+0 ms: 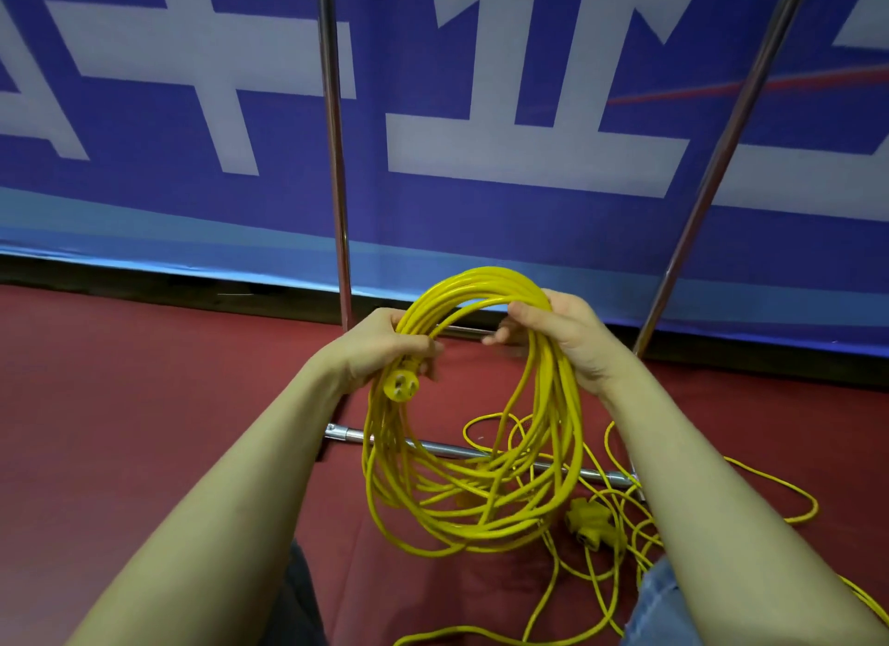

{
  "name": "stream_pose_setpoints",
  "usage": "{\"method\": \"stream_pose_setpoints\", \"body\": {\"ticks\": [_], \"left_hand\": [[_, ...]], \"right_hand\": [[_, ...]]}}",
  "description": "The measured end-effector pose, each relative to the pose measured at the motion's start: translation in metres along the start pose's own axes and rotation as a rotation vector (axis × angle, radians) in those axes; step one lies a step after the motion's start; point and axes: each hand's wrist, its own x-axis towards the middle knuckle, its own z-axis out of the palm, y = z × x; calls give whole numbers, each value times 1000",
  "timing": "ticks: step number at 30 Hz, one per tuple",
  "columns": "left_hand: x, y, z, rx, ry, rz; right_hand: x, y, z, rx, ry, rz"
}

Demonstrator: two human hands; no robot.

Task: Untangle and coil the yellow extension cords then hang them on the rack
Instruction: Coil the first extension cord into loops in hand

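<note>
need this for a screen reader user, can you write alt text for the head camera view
Two bare hands hold up a coil of yellow extension cord, the left hand gripping one side by the plug, the right hand the other. More loose yellow cord lies tangled on the red floor by a metal rack before a blue banner.

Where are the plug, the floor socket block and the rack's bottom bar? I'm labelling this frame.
plug (401,384): head view, its round pronged face below the left hand.
socket block (588,522): head view, its yellow body on the carpet.
bottom bar (435,445): head view, bare metal left of the coil.
</note>
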Motion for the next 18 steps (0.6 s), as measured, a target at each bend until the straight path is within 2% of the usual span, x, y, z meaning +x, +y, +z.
{"method": "stream_pose_setpoints", "body": {"ticks": [3, 6, 9, 12, 15, 18], "left_hand": [[1, 2, -3, -93, 46, -15], [0, 4, -8, -105, 84, -34], [-3, 1, -14, -109, 116, -68], [-6, 3, -18, -4, 150, -97], [-8, 6, -19, 90, 185, -87], [-10, 6, -19, 97, 218, -73]], "right_hand": [[-4, 3, -6, -184, -56, 47], [-6, 8, -5, -213, -21, 155], [-2, 17, -5, -490, 108, 66], [0, 24, -6, -667, 166, -16], [-1, 27, -7, -770, 246, -46], [-3, 20, -2, -753, 225, -42]]}}
